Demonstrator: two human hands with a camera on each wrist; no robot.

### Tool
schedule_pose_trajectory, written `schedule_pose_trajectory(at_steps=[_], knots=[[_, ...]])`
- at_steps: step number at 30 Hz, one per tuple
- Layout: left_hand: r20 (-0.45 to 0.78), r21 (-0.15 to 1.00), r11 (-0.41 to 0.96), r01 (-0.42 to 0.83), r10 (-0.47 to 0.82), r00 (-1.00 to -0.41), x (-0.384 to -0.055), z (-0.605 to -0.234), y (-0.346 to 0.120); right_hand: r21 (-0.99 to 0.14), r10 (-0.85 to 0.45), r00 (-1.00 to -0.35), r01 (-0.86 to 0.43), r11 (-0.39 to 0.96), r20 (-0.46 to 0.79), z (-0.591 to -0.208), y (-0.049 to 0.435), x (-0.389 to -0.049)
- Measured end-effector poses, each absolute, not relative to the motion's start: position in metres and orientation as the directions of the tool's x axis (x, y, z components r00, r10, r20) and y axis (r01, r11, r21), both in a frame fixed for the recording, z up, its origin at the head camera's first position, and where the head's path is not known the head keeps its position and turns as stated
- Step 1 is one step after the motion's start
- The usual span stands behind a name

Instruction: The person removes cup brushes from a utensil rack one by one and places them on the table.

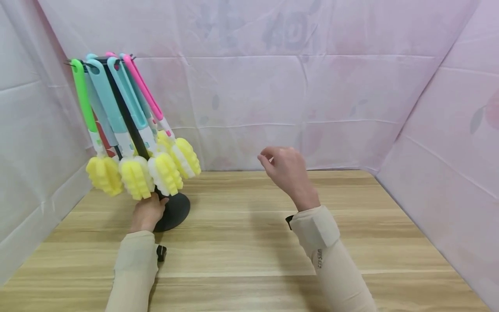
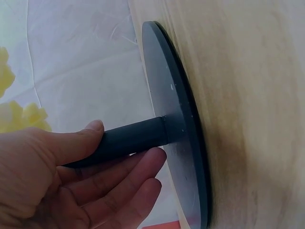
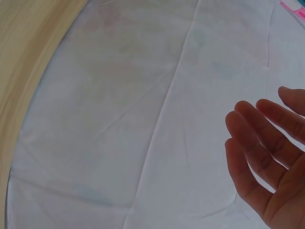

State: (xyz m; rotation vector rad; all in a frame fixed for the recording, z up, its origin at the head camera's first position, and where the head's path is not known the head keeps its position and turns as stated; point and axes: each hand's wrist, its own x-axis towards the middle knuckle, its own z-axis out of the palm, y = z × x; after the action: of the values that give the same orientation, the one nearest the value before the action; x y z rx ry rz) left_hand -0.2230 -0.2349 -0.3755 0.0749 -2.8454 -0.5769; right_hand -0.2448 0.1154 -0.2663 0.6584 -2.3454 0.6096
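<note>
the stand [image 1: 131, 123] is black, upright on the wooden surface [image 1: 234, 247], its round base [image 1: 177, 212] flat against it. the left hand [image 1: 147, 213] is at the foot of the stand, its grip closed on the pole [image 2: 133, 137] just above the base, thumb on one side and fingers on the other. the right hand [image 1: 286, 169] is raised to the right of the stand, well apart from it; its grip is empty, fingers loosely bent and spread a little.

brushes hang from hooks at the top of the stand: a green brush [image 1: 83, 99] on its left, blue brushes [image 1: 107, 97] in front, and a pink brush [image 1: 144, 89] on its right. their yellow and white sponge heads [image 1: 165, 173] hang around the pole above the base. pale cloth [image 1: 249, 95] stands behind the stand.
</note>
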Motion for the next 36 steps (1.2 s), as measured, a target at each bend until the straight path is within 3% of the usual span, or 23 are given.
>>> schedule_pose_trajectory(at_steps=[7, 23, 36], knots=[[0.217, 0.393, 0.92, -0.007, -0.1, -0.971, -0.223, -0.375, -0.235, -0.23, -0.331, -0.649, -0.624, 0.747, 0.685, -0.267, 0.104, -0.247], [0.184, 0.398, 0.917, -0.038, -0.12, -0.976, -0.223, -0.374, -0.234, -0.264, -0.329, -0.684, -0.61, 0.747, 0.651, -0.264, 0.084, -0.244], [0.166, 0.414, 0.909, -0.057, -0.137, -0.977, -0.222, -0.373, -0.233, -0.297, -0.331, -0.676, -0.637, 0.711, 0.658, -0.259, 0.07, -0.24]])
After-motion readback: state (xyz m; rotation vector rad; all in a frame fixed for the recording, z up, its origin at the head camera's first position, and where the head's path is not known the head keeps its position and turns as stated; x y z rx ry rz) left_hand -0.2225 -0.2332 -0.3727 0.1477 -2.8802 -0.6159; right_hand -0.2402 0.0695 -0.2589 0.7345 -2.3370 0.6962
